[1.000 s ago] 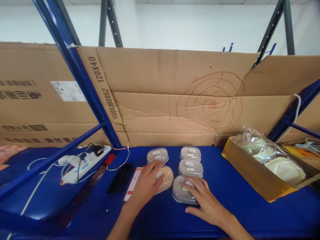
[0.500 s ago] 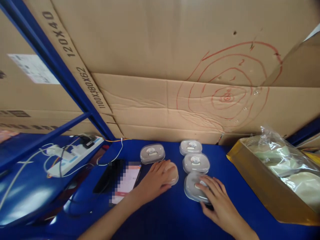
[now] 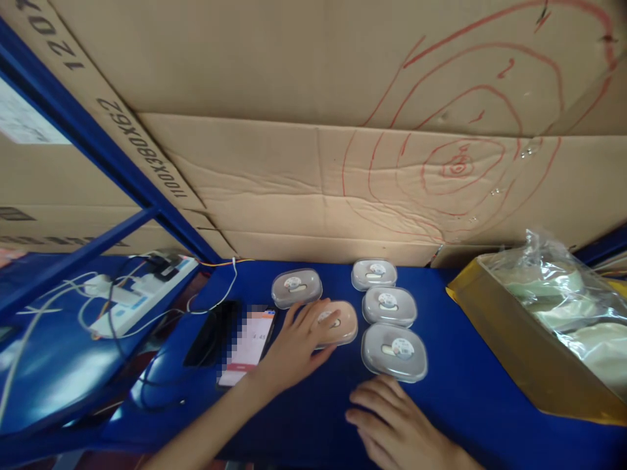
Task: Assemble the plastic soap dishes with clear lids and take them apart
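My left hand (image 3: pixel 294 339) is over the left part of a peach oval case (image 3: pixel 347 321) with a clear lid, its fingers across the top and its thumb along the near side. To the right, three grey oval cases with clear lids and round stickers form a column: the far one (image 3: pixel 374 275), the middle one (image 3: pixel 390 307) and the near one (image 3: pixel 394 353). My right hand (image 3: pixel 392 421) is just in front of the near one, fingers loosely bent and a little apart, with nothing in them. Another grey case (image 3: pixel 296 288) lies behind my left hand.
At left are a phone (image 3: pixel 249 346) with a lit screen, a dark flat object (image 3: pixel 211 336) beside it, and a white power strip (image 3: pixel 142 297) with cables. On the right stands an open yellow-taped box (image 3: pixel 514 365) holding plastic-wrapped pale items. Cardboard (image 3: pixel 274 176) with red rings backs the blue table.
My right hand has left the near grey case and moved toward me and left. The left hand stays at the peach case, more of which now shows. The view has shifted.
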The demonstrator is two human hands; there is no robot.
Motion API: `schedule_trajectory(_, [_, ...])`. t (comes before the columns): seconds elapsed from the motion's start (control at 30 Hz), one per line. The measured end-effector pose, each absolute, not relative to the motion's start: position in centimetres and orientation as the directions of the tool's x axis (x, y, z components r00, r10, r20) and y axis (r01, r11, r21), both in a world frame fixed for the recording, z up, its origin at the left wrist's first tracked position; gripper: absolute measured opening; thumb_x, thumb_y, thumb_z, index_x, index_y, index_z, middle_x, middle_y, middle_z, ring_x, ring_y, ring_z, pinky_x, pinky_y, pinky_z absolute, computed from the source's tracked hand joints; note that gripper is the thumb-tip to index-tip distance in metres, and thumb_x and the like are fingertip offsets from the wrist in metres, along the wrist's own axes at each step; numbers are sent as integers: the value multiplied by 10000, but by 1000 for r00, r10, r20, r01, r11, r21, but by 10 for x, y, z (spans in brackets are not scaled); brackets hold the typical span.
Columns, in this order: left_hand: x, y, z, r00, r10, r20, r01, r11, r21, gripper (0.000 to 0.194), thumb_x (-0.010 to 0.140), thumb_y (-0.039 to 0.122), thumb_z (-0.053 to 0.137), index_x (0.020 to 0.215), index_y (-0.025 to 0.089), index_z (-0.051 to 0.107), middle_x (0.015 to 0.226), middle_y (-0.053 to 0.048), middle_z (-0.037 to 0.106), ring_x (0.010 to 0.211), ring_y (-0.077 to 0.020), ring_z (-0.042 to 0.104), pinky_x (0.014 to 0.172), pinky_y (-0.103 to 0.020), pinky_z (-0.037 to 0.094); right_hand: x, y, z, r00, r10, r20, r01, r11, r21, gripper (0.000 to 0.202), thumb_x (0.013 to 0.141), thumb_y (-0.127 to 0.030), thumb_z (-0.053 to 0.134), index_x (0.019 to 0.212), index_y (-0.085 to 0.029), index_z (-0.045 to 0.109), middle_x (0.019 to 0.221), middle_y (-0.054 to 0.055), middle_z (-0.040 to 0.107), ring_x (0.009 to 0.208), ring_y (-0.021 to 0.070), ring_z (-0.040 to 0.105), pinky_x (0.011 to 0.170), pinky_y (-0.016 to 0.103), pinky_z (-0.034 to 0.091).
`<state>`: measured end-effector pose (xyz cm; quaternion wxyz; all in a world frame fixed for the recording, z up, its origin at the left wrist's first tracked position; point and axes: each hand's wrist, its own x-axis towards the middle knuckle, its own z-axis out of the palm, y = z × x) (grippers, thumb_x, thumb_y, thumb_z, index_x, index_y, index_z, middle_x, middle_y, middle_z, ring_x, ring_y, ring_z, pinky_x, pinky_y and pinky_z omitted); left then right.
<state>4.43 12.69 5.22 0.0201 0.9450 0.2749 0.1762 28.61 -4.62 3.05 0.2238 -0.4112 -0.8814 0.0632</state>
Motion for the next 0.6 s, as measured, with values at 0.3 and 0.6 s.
schedule_trajectory(0.3, [47, 144, 31, 792, 515, 328, 453, -856, 249, 672, 971, 433, 765, 1568, 240, 524, 1640, -164, 548, 1518, -366, 518, 1248, -554, 403, 253, 1, 6, -671, 662, 335, 596, 750, -289, 191, 1028, -206, 585, 1154, -215, 728, 992, 24, 790, 858, 192, 687, 818, 365, 546])
schedule_trajectory(0.6, [34, 144, 37, 733, 628, 260, 541, -771, 336, 710, 913, 389, 809, 1552, 240, 537, 1600, -152, 578, 1461, -367, 571, 1227, -521, 459, 268, -4, 13, -235, 907, 349, 860, 361, -361, 228, 1084, -205, 524, 1202, -208, 718, 1115, 103, 800, 966, 269, 749, 866, 441, 578])
